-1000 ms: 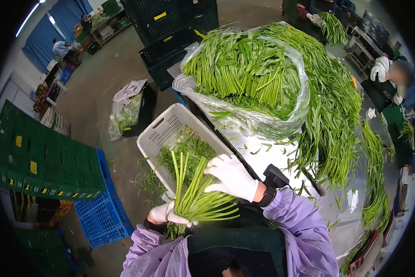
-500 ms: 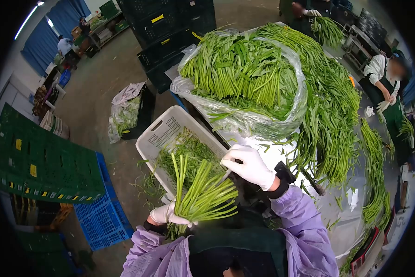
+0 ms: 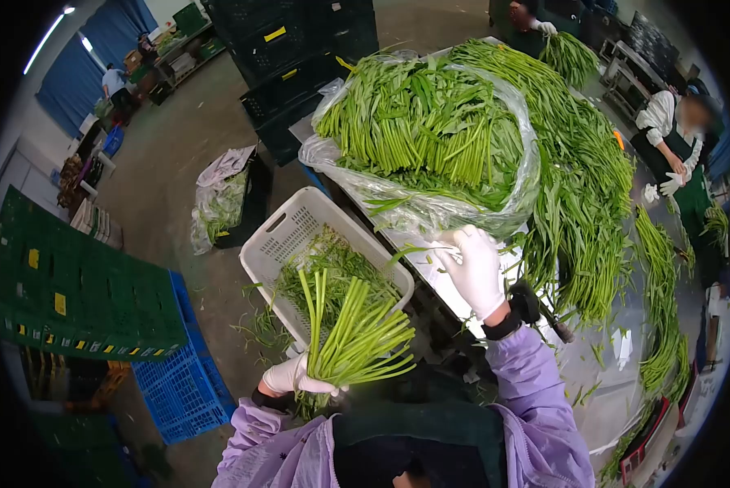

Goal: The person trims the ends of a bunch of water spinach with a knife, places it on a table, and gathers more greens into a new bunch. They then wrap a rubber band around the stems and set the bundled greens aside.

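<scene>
My left hand [image 3: 300, 378], in a white glove, is closed around a bunch of water spinach [image 3: 357, 333], its cut stem ends fanning up and to the right. The bunch is in front of my body, over the near end of a pale plastic crate [image 3: 280, 224] with loose green trimmings [image 3: 324, 244] inside. My gloved right hand [image 3: 475, 272] is raised over the table edge, right of the crate. Its fingers are pinched together, and a thin strip shows at the fingertips; what it is I cannot make out.
A large plastic-lined heap of water spinach [image 3: 430, 130] stands on the table, with more stalks [image 3: 580, 187] piled to its right. Green crates [image 3: 80, 276] sit on a blue pallet [image 3: 182, 390] at left. Dark crates [image 3: 292, 57] are stacked behind. A co-worker [image 3: 682, 146] stands at right.
My right hand has moved up and to the right, away from the stem ends towards the table edge. My left hand keeps its hold on the bunch, almost unmoved.
</scene>
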Available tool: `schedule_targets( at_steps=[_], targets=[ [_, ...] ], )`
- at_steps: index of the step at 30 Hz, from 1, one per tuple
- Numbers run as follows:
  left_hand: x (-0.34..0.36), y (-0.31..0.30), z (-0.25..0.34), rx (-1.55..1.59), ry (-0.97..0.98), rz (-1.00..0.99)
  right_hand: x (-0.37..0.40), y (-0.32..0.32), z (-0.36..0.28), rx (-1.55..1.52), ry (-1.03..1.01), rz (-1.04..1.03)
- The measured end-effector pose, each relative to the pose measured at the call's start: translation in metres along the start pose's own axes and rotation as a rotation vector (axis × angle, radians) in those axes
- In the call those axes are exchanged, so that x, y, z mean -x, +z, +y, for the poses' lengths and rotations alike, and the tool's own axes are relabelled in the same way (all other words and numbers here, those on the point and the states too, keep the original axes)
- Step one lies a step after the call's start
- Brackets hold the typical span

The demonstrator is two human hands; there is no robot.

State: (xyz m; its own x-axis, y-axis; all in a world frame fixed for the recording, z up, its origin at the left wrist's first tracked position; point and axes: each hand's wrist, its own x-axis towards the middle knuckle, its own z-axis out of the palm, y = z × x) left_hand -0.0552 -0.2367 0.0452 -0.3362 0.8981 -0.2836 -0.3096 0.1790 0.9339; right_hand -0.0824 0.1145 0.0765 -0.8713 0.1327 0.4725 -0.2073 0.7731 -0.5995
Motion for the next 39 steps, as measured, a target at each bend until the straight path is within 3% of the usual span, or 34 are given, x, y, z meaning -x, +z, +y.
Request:
schedule_targets(
  at_steps=[1, 4, 8, 10, 11, 13, 17, 19, 20, 23, 24, 25, 27, 31, 35, 37, 38, 39],
  targets=[
    [0.001, -0.001, 0.0, -0.079, 0.031, 0.031, 0.0, -0.004, -0.003, 0.321, -0.147, 0.069],
    [-0.007, 0.003, -0.001, -0.057, 0.02, 0.061, 0.03, 0.012, -0.032, -0.145, -0.152, -0.215],
    [-0.014, 0.006, 0.0, -0.07, 0.001, 0.085, 0.039, 0.033, -0.05, -0.167, -0.191, -0.356],
    [-0.016, 0.006, 0.001, -0.028, -0.017, 0.101, 0.038, 0.041, -0.049, -0.453, -0.056, -0.444],
    [-0.015, 0.006, 0.002, -0.03, -0.022, 0.097, 0.038, 0.04, -0.047, -0.454, -0.051, -0.44],
    [-0.015, 0.004, 0.006, -0.056, 0.063, 0.105, 0.028, 0.032, -0.04, -0.67, 0.066, -0.484],
    [-0.001, -0.002, -0.007, 0.136, 0.025, 0.134, 0.002, -0.002, 0.007, -0.85, 0.415, -0.209],
    [0.003, 0.0, -0.007, 0.213, 0.019, 0.161, 0.003, -0.01, 0.029, 0.148, 0.102, -0.084],
    [0.006, 0.0, -0.008, 0.255, 0.003, 0.19, 0.011, -0.001, 0.033, 0.148, 0.101, -0.082],
    [0.004, -0.001, -0.011, 0.329, -0.012, 0.236, 0.051, 0.022, 0.024, -0.418, 0.139, -0.332],
    [0.002, -0.002, -0.012, 0.347, -0.001, 0.236, 0.058, 0.024, 0.014, -0.726, 0.481, -0.569],
    [0.0, -0.002, -0.01, 0.362, 0.008, 0.235, 0.064, 0.034, 0.011, -0.871, 0.654, -0.642],
    [-0.004, -0.002, -0.005, 0.348, -0.006, 0.236, 0.072, 0.043, 0.007, -1.144, 0.795, -0.707],
    [-0.01, -0.003, -0.004, 0.341, 0.0, 0.228, 0.075, 0.043, -0.001, -1.299, 0.947, -0.624],
    [-0.011, -0.008, -0.015, 0.358, -0.001, 0.197, 0.077, 0.044, 0.011, -1.45, 0.943, -0.479],
    [-0.01, -0.007, -0.013, 0.371, 0.005, 0.201, 0.071, 0.041, 0.025, -1.704, 0.875, -0.187],
    [-0.011, -0.007, -0.012, 0.364, 0.007, 0.218, 0.065, 0.035, 0.027, -1.599, 0.856, -0.099],
    [-0.011, -0.007, -0.011, 0.358, 0.011, 0.237, 0.064, 0.034, 0.033, -0.969, 0.768, -0.126]
  ],
)
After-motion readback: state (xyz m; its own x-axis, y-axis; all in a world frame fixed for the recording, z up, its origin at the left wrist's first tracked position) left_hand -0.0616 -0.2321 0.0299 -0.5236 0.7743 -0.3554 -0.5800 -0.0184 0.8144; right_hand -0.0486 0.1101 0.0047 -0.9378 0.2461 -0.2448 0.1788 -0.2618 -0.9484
